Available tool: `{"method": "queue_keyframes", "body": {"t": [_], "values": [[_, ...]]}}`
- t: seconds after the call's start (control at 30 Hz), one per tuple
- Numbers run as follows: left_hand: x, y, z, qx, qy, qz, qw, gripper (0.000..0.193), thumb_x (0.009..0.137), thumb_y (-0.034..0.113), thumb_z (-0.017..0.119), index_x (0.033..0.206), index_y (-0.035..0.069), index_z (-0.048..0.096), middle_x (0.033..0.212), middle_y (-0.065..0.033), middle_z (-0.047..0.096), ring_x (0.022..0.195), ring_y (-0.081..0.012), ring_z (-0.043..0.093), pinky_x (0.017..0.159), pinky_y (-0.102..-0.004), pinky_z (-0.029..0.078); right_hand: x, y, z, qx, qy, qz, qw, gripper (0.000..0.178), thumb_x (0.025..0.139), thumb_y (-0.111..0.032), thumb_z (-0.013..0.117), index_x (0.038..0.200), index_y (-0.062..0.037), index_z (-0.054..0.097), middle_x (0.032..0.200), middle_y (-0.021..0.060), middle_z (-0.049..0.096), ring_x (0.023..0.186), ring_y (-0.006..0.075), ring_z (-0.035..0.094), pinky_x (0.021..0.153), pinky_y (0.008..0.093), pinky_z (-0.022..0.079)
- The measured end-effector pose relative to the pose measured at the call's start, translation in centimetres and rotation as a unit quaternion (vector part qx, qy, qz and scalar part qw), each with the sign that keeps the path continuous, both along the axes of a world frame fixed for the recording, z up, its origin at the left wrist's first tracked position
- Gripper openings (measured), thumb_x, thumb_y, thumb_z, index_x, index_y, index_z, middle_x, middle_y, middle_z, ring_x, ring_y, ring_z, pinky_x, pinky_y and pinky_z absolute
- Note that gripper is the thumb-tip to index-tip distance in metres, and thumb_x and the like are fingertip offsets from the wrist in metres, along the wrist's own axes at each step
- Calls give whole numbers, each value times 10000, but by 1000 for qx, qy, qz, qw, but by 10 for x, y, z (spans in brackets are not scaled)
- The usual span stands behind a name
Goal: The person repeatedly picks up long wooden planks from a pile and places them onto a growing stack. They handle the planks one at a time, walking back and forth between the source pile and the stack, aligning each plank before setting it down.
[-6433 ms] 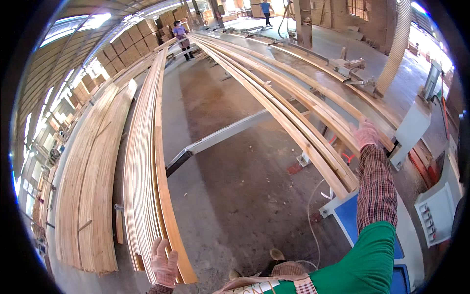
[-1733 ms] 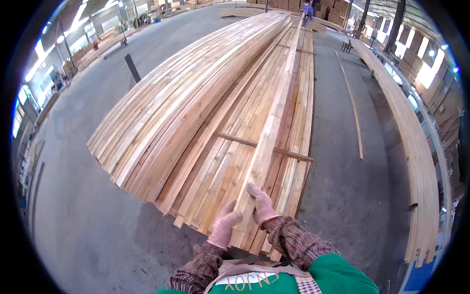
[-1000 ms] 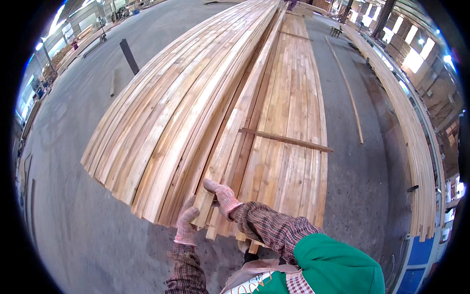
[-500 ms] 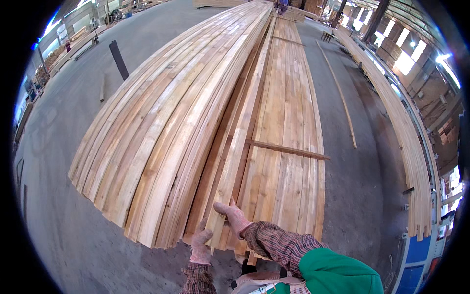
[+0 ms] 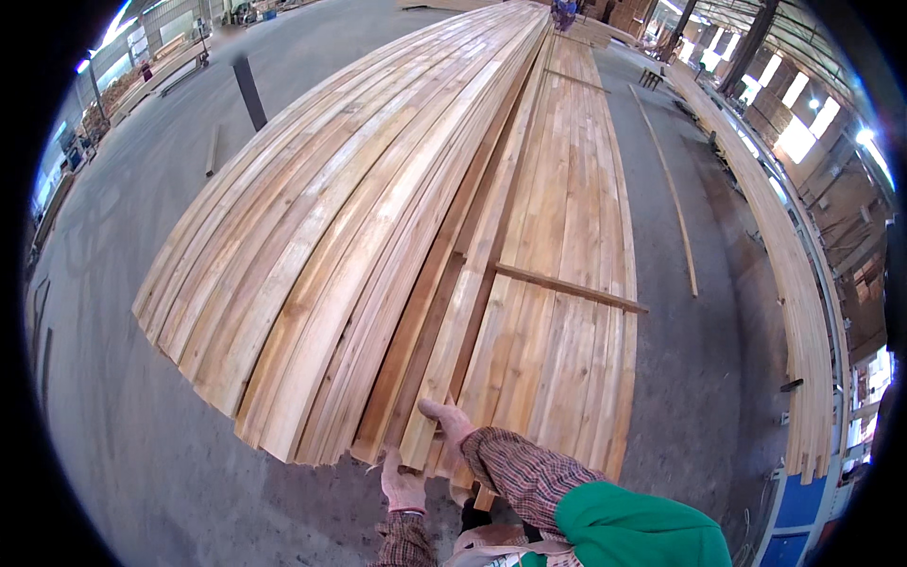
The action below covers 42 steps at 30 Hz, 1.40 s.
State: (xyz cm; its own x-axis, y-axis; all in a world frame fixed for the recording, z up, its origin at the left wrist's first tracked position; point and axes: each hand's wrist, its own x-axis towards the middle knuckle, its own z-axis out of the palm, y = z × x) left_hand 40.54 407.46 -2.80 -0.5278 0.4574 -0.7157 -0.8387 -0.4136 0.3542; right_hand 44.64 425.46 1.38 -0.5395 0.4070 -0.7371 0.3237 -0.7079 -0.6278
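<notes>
Nearest the body, just off the near end of the tall stack (image 5: 302, 283) and to its right, the left hand (image 5: 404, 484) is at the butt of a long pale board (image 5: 460, 307). It seems to cup the board's left corner; the fingers underneath are hidden, so how firmly they close cannot be told. The right hand (image 5: 450, 422) sits a little farther up, pinching the board's right edge with a digit laid over the top face.

The board lies straight ahead of both hands, beside the tall stack's right flank. Its long axis runs nearly along the stack's: the near end points back at the person, the far end away, veering slightly right in view. The left hand is nearer the end. Whether the board is raised or resting cannot be told.

Farther up, a crosswise strip (image 5: 572, 289) lies right of the tall stack, over a low layer of boards (image 5: 567, 222). Beyond that layer, well right of the stack, a thin lone batten (image 5: 668, 180) lies on the floor (image 5: 699, 397). At the stack's far end is a co-worker (image 5: 564, 11), mostly cut off.
</notes>
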Motion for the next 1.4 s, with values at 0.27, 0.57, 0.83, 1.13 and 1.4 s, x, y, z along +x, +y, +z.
{"method": "queue_keyframes", "body": {"t": [0.27,0.57,0.83,1.13,1.4], "values": [[35,-74,-28,47,-151,32,987,279,906,252,641,707,174,460,669,8,311,603,-191,338,546,-366,290,5,-5,-69,-4,-37,125,991,462,957,-385,632,1282,-58,651,1242,74,660,1047,232,642,884,405,539],[42,-81,-5,27,-143,9,989,307,878,222,699,704,172,450,705,2,361,643,-194,370,555,-361,310,-55,-4,-105,158,-129,400,893,383,949,-262,646,1316,-154,664,1188,82,698,1003,198,670,817,380,581],[36,-68,-26,-65,-46,-141,987,177,901,224,688,947,82,592,808,-34,554,694,-205,548,570,-384,480,7,-24,-43,77,-69,369,924,668,743,-498,778,1217,-38,676,1134,161,694,1005,248,672,801,406,556],[102,-69,-40,-236,50,-375,895,134,909,243,679,978,137,634,758,-37,564,570,-184,530,477,-369,481,261,-5,4,236,32,361,901,626,851,-596,638,1153,-49,672,1041,135,680,915,252,649,733,426,540],[214,-35,4,-172,144,-544,808,173,929,270,653,1009,117,636,685,-41,536,527,-159,509,457,-333,421,558,-11,22,232,-189,102,949,533,863,-522,657,1074,-33,671,918,93,693,826,229,670,687,380,539]]}}
